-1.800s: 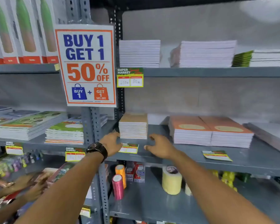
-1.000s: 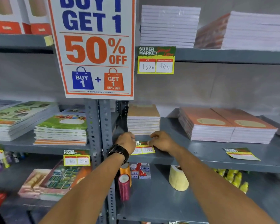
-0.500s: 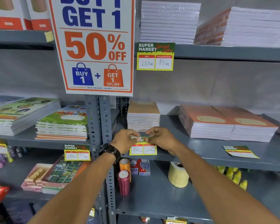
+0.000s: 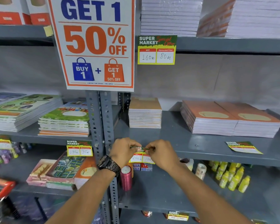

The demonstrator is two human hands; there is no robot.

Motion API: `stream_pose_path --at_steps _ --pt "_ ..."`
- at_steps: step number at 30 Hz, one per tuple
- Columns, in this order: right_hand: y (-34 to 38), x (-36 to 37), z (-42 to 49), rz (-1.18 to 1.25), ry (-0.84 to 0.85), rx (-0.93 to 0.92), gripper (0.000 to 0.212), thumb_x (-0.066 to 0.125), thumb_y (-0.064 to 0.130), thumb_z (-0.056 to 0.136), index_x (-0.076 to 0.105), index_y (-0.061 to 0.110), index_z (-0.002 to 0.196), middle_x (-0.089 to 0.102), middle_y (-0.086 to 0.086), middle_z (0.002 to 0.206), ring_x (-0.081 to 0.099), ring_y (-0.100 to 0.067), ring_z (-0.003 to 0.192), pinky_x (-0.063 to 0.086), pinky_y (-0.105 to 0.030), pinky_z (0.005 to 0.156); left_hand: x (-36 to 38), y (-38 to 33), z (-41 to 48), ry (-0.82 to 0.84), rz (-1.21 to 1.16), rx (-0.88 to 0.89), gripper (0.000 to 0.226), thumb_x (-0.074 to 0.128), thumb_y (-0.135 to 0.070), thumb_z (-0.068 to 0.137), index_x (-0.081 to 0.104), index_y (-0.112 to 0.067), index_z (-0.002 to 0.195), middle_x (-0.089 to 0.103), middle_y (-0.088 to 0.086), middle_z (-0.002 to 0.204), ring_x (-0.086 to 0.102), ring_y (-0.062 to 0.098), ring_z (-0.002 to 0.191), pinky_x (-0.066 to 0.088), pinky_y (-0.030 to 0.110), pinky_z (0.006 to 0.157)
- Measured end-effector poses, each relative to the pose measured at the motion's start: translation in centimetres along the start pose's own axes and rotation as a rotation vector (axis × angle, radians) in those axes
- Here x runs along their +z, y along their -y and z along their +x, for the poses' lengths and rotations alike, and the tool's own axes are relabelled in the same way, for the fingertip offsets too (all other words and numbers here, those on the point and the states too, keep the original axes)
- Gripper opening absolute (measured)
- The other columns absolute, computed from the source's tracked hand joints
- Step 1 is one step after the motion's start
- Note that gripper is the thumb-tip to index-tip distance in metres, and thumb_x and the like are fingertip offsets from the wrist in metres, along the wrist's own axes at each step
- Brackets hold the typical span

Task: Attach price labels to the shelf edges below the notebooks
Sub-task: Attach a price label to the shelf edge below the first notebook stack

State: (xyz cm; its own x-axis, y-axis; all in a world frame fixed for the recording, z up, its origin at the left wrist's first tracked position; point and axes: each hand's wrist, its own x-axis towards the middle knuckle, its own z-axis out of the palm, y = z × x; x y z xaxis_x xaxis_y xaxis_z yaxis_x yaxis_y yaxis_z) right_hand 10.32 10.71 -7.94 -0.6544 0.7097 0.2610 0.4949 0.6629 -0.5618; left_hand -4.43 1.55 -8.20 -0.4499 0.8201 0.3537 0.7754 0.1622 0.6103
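Note:
A yellow-edged price label (image 4: 140, 158) hangs over the front edge of the grey middle shelf (image 4: 205, 155), below a small stack of tan notebooks (image 4: 145, 113). My left hand (image 4: 124, 151), with a black watch on its wrist, pinches the label's top left. My right hand (image 4: 162, 153) pinches its top right, and both press the folded green top against the shelf edge. A loose price label (image 4: 242, 147) lies flat on the same shelf to the right, in front of two stacks of orange notebooks (image 4: 229, 118).
Labels hang on the upper shelf edge (image 4: 157, 50) and the left bay's edge (image 4: 79, 148). A large 50% OFF sign (image 4: 94, 42) covers the upright post. Below stand thread spools (image 4: 126, 177), a tape roll, small boxes and yellow bottles (image 4: 231, 178). A red cart handle (image 4: 2, 189) shows at the lower left.
The label went from lying flat on the shelf to hanging over its front edge. Both hands moved down to the edge and now pinch the label's top. The camera came closer.

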Motion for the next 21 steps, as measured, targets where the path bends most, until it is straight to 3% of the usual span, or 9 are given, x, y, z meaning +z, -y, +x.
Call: stream_pose_path --at_steps 5,11,21 --pt "0.08 0.47 -0.27 -0.081 -0.045 -0.012 0.015 0.064 0.018 0.084 0.075 0.022 0.092 0.075 -0.001 0.086 0.066 -0.018 0.076 0.055 -0.032 0.07 0.39 -0.02 -0.3 -0.02 0.051 0.045 0.014 0.073 -0.018 0.08 0.077 -0.027 0.09 0.073 -0.004 0.089 0.067 0.012 0.081 0.056 0.03 0.076" --pt "0.36 0.51 -0.29 -0.115 -0.06 -0.018 0.01 0.067 0.015 0.082 0.074 0.018 0.088 0.074 -0.004 0.084 0.066 -0.02 0.076 0.055 -0.031 0.068 0.8 0.03 -0.58 -0.06 0.091 0.071 0.014 0.072 -0.015 0.082 0.077 -0.026 0.089 0.072 -0.006 0.09 0.066 0.012 0.082 0.052 0.023 0.073" --pt "0.54 0.6 -0.08 -0.145 -0.058 0.018 0.004 0.067 0.017 0.079 0.07 0.019 0.081 0.072 -0.003 0.079 0.065 -0.024 0.075 0.058 -0.036 0.067 0.77 0.09 -0.68 -0.044 0.136 0.122 0.013 0.069 -0.015 0.084 0.077 -0.023 0.09 0.07 -0.005 0.092 0.065 0.014 0.082 0.054 0.03 0.074"
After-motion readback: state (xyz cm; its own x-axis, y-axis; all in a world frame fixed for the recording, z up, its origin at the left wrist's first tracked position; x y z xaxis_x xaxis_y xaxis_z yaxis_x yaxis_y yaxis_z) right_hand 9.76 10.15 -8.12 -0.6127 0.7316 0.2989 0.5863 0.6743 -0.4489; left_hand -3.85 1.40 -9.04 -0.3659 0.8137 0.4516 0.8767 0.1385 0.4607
